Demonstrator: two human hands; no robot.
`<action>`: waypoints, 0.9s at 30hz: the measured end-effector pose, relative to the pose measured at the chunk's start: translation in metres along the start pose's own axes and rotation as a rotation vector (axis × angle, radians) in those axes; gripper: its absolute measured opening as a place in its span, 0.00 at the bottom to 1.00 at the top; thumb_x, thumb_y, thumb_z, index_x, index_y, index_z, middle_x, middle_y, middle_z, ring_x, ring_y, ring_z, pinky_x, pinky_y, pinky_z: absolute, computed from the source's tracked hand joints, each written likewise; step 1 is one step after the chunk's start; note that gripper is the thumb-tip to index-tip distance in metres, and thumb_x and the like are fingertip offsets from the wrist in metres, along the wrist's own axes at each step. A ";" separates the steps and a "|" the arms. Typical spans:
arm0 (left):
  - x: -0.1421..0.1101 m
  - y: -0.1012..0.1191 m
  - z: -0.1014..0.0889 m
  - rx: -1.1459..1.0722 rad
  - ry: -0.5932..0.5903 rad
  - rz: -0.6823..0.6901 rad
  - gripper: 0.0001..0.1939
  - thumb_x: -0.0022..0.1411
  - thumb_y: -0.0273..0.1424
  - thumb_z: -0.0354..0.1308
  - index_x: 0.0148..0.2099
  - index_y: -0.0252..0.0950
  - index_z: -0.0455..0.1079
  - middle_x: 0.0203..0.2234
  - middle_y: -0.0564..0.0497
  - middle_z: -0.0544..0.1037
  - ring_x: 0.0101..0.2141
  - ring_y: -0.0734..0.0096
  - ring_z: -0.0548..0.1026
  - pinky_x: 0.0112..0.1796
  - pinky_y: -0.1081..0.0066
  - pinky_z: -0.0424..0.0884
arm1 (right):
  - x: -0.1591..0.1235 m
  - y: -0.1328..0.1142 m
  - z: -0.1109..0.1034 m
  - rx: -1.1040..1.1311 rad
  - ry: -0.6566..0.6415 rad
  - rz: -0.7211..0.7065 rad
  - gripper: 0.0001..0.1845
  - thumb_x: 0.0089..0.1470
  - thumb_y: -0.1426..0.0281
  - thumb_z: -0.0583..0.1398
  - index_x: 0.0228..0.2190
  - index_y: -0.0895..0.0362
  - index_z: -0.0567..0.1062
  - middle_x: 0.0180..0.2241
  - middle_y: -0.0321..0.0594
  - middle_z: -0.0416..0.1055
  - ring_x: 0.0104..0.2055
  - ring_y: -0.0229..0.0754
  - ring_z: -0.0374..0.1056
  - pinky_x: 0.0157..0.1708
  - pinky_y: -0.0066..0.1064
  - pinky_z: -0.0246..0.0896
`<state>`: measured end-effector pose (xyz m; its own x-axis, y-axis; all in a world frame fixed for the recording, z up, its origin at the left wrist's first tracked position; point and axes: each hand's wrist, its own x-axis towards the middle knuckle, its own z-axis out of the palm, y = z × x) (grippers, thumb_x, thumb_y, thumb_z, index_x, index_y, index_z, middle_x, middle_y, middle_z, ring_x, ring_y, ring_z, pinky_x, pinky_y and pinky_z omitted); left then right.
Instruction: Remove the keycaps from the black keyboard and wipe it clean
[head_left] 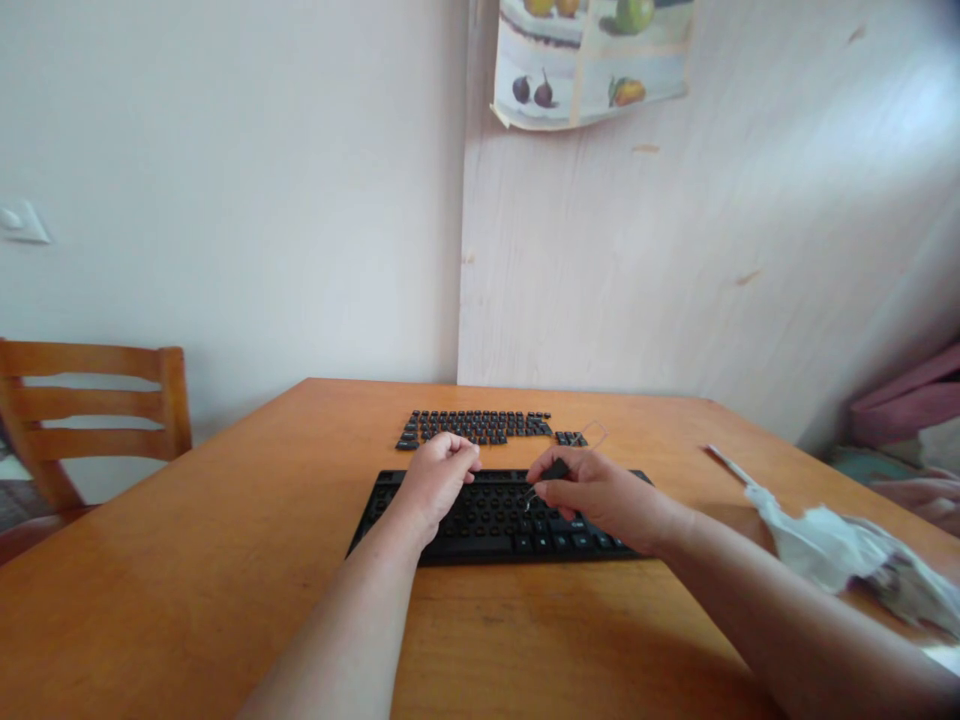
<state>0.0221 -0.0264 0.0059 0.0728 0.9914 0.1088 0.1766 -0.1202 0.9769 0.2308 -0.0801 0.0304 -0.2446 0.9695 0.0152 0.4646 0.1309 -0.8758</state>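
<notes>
A black keyboard [480,548] lies on the wooden table in front of me. Most of its visible keys lack their caps; some caps remain at its lower right. My right hand [592,492] is closed over its right half, gripping a wire keycap puller [555,470] with a dark handle. One thin wire end points down at the keys, and a reddish wire loop sticks out behind the hand. Above the keyboard's left half, my left hand [439,480] has its fingertips pinched together; what they hold, if anything, is hidden. Loose black keycaps [469,425] lie in rows behind the keyboard.
A small group of keycaps [568,438] lies behind my right hand. On the table's [187,580] right side rests a crumpled white plastic bag [814,540]. A wooden chair [97,400] stands at the left. Another person's hand [922,495] shows at the right edge.
</notes>
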 end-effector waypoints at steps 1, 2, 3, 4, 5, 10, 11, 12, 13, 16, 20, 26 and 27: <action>0.000 0.000 0.000 0.003 -0.003 0.002 0.08 0.55 0.35 0.57 0.33 0.35 0.69 0.29 0.48 0.79 0.28 0.69 0.74 0.33 0.69 0.66 | -0.001 0.000 0.001 -0.032 -0.004 0.012 0.07 0.54 0.70 0.59 0.36 0.57 0.71 0.20 0.29 0.62 0.22 0.32 0.58 0.21 0.23 0.52; 0.000 0.001 0.000 0.006 -0.007 0.006 0.08 0.55 0.35 0.57 0.33 0.35 0.69 0.29 0.48 0.78 0.28 0.69 0.74 0.33 0.69 0.67 | -0.002 0.001 0.002 -0.065 -0.007 0.024 0.07 0.54 0.69 0.59 0.36 0.57 0.71 0.20 0.29 0.62 0.21 0.32 0.58 0.20 0.23 0.52; -0.001 0.001 0.000 0.010 -0.011 0.011 0.08 0.55 0.36 0.57 0.33 0.35 0.69 0.29 0.48 0.78 0.28 0.69 0.74 0.33 0.69 0.67 | -0.002 0.002 0.003 -0.091 -0.015 0.031 0.07 0.54 0.68 0.59 0.36 0.57 0.71 0.20 0.30 0.63 0.21 0.32 0.58 0.20 0.23 0.52; -0.001 0.001 0.001 0.013 -0.014 0.017 0.09 0.55 0.36 0.57 0.33 0.35 0.69 0.28 0.48 0.78 0.28 0.69 0.74 0.33 0.69 0.67 | -0.002 0.003 0.004 -0.111 -0.026 0.035 0.07 0.55 0.67 0.59 0.36 0.57 0.71 0.20 0.31 0.64 0.21 0.32 0.59 0.20 0.23 0.52; 0.000 0.000 0.001 0.017 -0.017 0.022 0.09 0.56 0.36 0.57 0.33 0.35 0.69 0.28 0.48 0.78 0.28 0.69 0.74 0.33 0.69 0.68 | -0.002 0.003 0.005 -0.127 -0.036 0.038 0.08 0.56 0.66 0.58 0.35 0.57 0.71 0.21 0.31 0.65 0.21 0.33 0.59 0.20 0.23 0.53; 0.001 -0.003 0.001 0.023 -0.030 0.027 0.09 0.56 0.36 0.57 0.33 0.35 0.69 0.28 0.48 0.78 0.29 0.69 0.74 0.33 0.69 0.68 | -0.002 0.007 0.008 -0.183 -0.058 0.037 0.11 0.57 0.62 0.57 0.35 0.57 0.71 0.22 0.33 0.67 0.21 0.33 0.61 0.19 0.24 0.54; 0.002 -0.003 0.001 0.025 -0.033 0.027 0.09 0.56 0.37 0.56 0.33 0.35 0.69 0.28 0.48 0.78 0.29 0.69 0.74 0.34 0.69 0.68 | -0.002 0.008 0.009 -0.191 -0.056 0.027 0.11 0.57 0.61 0.57 0.34 0.57 0.71 0.22 0.33 0.67 0.21 0.34 0.61 0.19 0.24 0.54; 0.002 -0.004 0.001 0.029 -0.036 0.028 0.09 0.56 0.37 0.56 0.33 0.35 0.69 0.28 0.48 0.78 0.29 0.69 0.74 0.34 0.69 0.68 | -0.002 0.010 0.010 -0.201 -0.052 0.015 0.11 0.58 0.62 0.57 0.34 0.57 0.71 0.22 0.33 0.68 0.22 0.34 0.62 0.20 0.24 0.55; 0.002 -0.004 0.001 0.035 -0.038 0.030 0.10 0.56 0.37 0.56 0.33 0.35 0.69 0.29 0.48 0.78 0.29 0.68 0.74 0.34 0.69 0.68 | -0.002 0.011 0.011 -0.213 -0.045 0.000 0.11 0.58 0.62 0.57 0.34 0.57 0.71 0.22 0.34 0.68 0.22 0.34 0.62 0.21 0.25 0.55; 0.002 -0.005 0.001 0.053 -0.048 0.031 0.10 0.57 0.38 0.56 0.33 0.36 0.69 0.29 0.48 0.78 0.29 0.68 0.74 0.33 0.69 0.68 | -0.002 0.013 0.014 -0.264 -0.016 -0.050 0.10 0.58 0.63 0.56 0.33 0.57 0.71 0.22 0.34 0.69 0.23 0.34 0.62 0.22 0.25 0.56; 0.002 -0.006 0.002 0.049 -0.068 0.027 0.10 0.57 0.38 0.56 0.34 0.36 0.69 0.29 0.48 0.78 0.28 0.69 0.74 0.32 0.70 0.68 | -0.003 0.013 0.019 -0.336 0.011 -0.114 0.11 0.60 0.63 0.55 0.32 0.57 0.71 0.22 0.34 0.70 0.24 0.35 0.63 0.24 0.27 0.55; 0.000 -0.005 0.003 0.037 -0.124 0.029 0.10 0.57 0.38 0.56 0.34 0.36 0.69 0.28 0.49 0.78 0.28 0.69 0.73 0.32 0.70 0.67 | -0.001 0.016 0.031 -0.340 0.088 -0.175 0.11 0.61 0.64 0.54 0.29 0.56 0.69 0.22 0.35 0.70 0.23 0.37 0.63 0.26 0.29 0.55; -0.001 -0.005 0.003 0.043 -0.134 0.033 0.11 0.57 0.39 0.56 0.34 0.36 0.69 0.28 0.49 0.78 0.28 0.69 0.73 0.33 0.69 0.67 | -0.001 0.017 0.032 -0.338 0.098 -0.169 0.11 0.61 0.64 0.54 0.29 0.55 0.68 0.21 0.35 0.70 0.23 0.37 0.64 0.26 0.29 0.55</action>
<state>0.0243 -0.0264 0.0007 0.2088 0.9714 0.1127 0.2132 -0.1577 0.9642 0.2113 -0.0851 0.0001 -0.2667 0.9415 0.2061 0.6832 0.3355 -0.6486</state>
